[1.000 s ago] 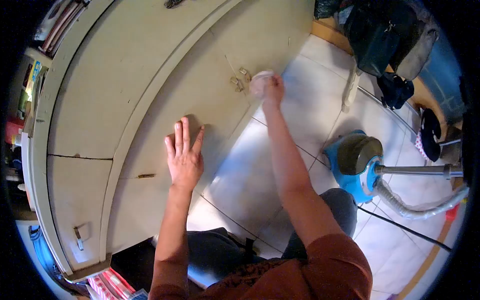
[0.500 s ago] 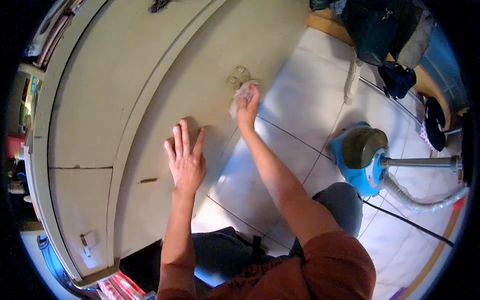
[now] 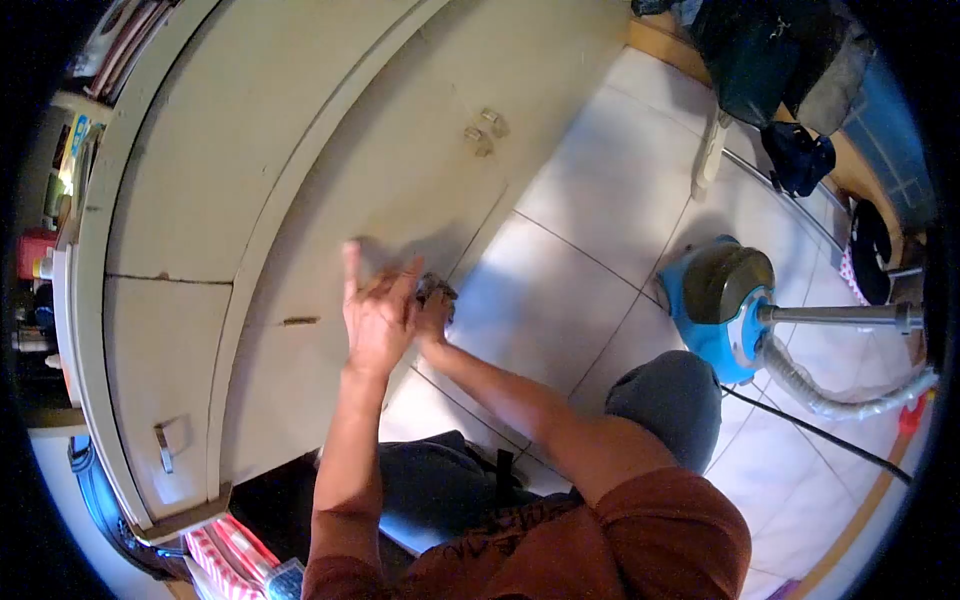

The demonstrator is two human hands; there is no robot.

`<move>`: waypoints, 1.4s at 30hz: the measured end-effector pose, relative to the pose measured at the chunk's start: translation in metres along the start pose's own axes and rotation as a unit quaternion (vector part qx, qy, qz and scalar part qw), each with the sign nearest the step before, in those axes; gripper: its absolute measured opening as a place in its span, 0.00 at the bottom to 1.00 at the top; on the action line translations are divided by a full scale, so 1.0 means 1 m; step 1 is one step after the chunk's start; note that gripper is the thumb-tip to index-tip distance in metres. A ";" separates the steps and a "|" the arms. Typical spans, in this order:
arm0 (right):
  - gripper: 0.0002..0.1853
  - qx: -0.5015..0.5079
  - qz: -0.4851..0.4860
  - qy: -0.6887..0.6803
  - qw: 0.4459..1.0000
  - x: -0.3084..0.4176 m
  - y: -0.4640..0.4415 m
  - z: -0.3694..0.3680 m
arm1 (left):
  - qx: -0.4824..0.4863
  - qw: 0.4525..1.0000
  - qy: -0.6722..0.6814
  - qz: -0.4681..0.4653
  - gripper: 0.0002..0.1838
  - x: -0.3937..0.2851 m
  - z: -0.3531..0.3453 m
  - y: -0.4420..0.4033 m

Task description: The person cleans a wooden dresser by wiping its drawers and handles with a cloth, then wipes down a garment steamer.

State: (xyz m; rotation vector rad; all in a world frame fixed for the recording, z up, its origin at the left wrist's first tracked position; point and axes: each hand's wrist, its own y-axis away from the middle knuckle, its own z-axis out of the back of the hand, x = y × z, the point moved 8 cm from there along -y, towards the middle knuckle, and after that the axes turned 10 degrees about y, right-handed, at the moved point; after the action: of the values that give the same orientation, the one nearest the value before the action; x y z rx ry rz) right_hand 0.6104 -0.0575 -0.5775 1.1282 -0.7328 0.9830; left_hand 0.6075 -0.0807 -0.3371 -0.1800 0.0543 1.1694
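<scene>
A cream-coloured cabinet door (image 3: 400,170) fills the view ahead of me, with two small metal handles (image 3: 480,132) near its right side. My left hand (image 3: 380,318) is at the lower part of the door, its index finger stretched up and some other fingers bent; it holds nothing that I can see. Right beside it, partly behind its fingers, my right hand (image 3: 432,318) is closed on a crumpled cloth (image 3: 437,289) against the door near its edge. The cloth looks dark in shadow, and part of it is hidden.
On the tiled floor at the right stands a blue vacuum cleaner (image 3: 715,310) with a hose and a black cord (image 3: 820,435). Dark bags (image 3: 745,70) hang at the upper right. Shelves with books and small items line the left edge. My knee (image 3: 665,405) is near the vacuum.
My right hand has moved down and left with the cloth, from beside the metal handles to beside my left hand. My left hand's fingers, earlier spread flat, are now partly bent.
</scene>
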 end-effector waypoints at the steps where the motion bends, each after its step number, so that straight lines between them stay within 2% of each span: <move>1: 0.25 0.018 -0.021 -0.033 0.999 0.000 -0.016 0.002 | 0.055 0.994 0.086 0.041 0.22 0.005 -0.008 0.007; 2: 0.23 0.034 -0.044 -0.066 0.996 -0.002 -0.032 0.003 | 0.050 0.994 0.085 0.046 0.22 0.001 -0.006 0.014; 3: 0.19 -0.091 0.038 -0.114 0.989 0.009 -0.048 0.032 | 0.116 0.990 0.070 0.045 0.20 -0.008 -0.012 0.023; 4: 0.14 -0.211 0.119 -0.162 0.957 0.018 -0.059 0.061 | 0.182 0.981 0.055 0.047 0.18 -0.015 -0.018 0.033; 5: 0.14 -0.158 0.080 -0.167 0.970 0.021 -0.081 0.075 | 0.176 0.981 0.050 0.059 0.18 -0.017 -0.012 0.036; 6: 0.14 -0.258 0.138 -0.084 0.952 0.051 -0.082 0.108 | 0.215 0.971 0.081 0.066 0.18 -0.020 -0.012 0.042; 8: 0.19 -0.264 0.183 -0.093 0.942 0.108 -0.058 0.140 | 0.302 0.941 0.135 0.065 0.15 -0.022 -0.008 0.052; 9: 0.19 -0.260 0.188 -0.096 0.942 0.126 -0.039 0.140 | 0.298 0.943 0.133 0.070 0.15 -0.019 -0.004 0.057; 11: 0.26 -0.294 0.370 -0.098 0.876 0.178 0.016 0.138 | 0.350 0.912 0.206 -0.062 0.14 -0.042 -0.005 0.068; 12: 0.25 -0.264 0.436 -0.077 0.857 0.203 0.045 0.136 | 0.396 0.893 0.205 -0.060 0.14 -0.049 -0.004 0.072; 13: 0.24 -0.232 0.499 -0.054 0.833 0.223 0.067 0.129 | 0.403 0.886 0.207 -0.101 0.15 -0.058 -0.006 0.075; 15: 0.20 -0.170 0.700 0.033 0.693 0.248 0.102 0.095 | 0.431 0.861 0.231 -0.138 0.16 -0.075 -0.004 0.080; 16: 0.20 -0.176 0.699 0.043 0.692 0.248 0.095 0.100 | 0.452 0.850 0.239 -0.130 0.17 -0.079 -0.003 0.082; 18: 0.19 -0.210 0.755 0.128 0.608 0.249 0.088 0.108 | 0.458 0.846 0.225 -0.154 0.18 -0.089 -0.003 0.084; 20: 0.19 -0.274 0.656 0.087 0.698 0.241 0.032 0.124 | 0.461 0.844 0.232 -0.146 0.19 -0.087 -0.001 0.085; 21: 0.22 -0.289 0.567 -0.026 0.771 0.241 0.010 0.156 | 0.459 0.844 0.230 -0.156 0.19 -0.087 0.000 0.084; 22: 0.25 -0.343 0.474 -0.030 0.810 0.238 -0.010 0.175 | 0.469 0.843 0.223 -0.141 0.19 -0.083 -0.002 0.085; 23: 0.25 -0.348 0.410 -0.074 0.840 0.233 -0.031 0.191 | 0.481 0.840 0.217 -0.124 0.19 -0.079 -0.003 0.088; 25: 0.26 -0.376 0.342 -0.111 0.854 0.225 -0.045 0.194 | 0.456 0.848 0.226 -0.150 0.19 -0.077 -0.005 0.089; 27: 0.27 -0.387 0.352 -0.073 0.849 0.216 -0.032 0.177 | 0.454 0.842 0.248 -0.151 0.18 -0.079 -0.005 0.084; 30: 0.27 -0.323 0.296 -0.080 0.895 0.157 -0.013 0.127 | 0.478 0.827 0.258 -0.149 0.19 -0.089 0.006 0.072; 32: 0.30 -0.297 0.235 -0.032 0.925 0.099 -0.007 0.079 | 0.466 0.827 0.274 -0.155 0.19 -0.091 0.012 0.065; 34: 0.32 -0.132 0.205 0.022 0.970 0.032 -0.018 0.030 | 0.422 0.828 0.313 -0.196 0.20 -0.095 0.017 0.060; 35: 0.29 -0.099 0.205 0.006 0.974 0.003 -0.032 0.016 | 0.430 0.816 0.321 -0.212 0.20 -0.094 0.016 0.062; 36: 0.26 -0.065 0.203 -0.010 0.977 -0.020 -0.041 0.007 | 0.414 0.819 0.369 -0.145 0.19 -0.082 0.012 0.055; 37: 0.23 0.020 0.160 0.006 0.987 -0.013 -0.044 0.026 | 0.392 0.818 0.414 -0.072 0.19 -0.067 0.006 0.048; 39: 0.22 0.008 0.180 0.114 0.977 0.023 -0.045 0.068 | 0.172 0.860 0.478 0.041 0.18 -0.013 -0.004 0.027; 40: 0.22 0.013 0.209 0.180 0.961 0.058 -0.031 0.099 | 0.069 0.837 0.535 0.096 0.19 0.006 0.002 0.018; 41: 0.19 0.006 0.236 0.169 0.957 0.068 -0.046 0.107 | -0.036 0.800 0.580 0.150 0.20 0.025 0.006 0.012; 42: 0.17 -0.002 0.263 0.159 0.952 0.078 -0.061 0.116 | -0.034 0.797 0.584 0.147 0.20 0.030 -0.005 0.010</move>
State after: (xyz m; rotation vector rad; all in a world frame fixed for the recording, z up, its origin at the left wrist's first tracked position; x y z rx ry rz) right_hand 0.6977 -0.1557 -0.4996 0.7505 -0.7838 1.5709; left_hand 0.6102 -0.0506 -0.3474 -0.9741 1.1750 1.2079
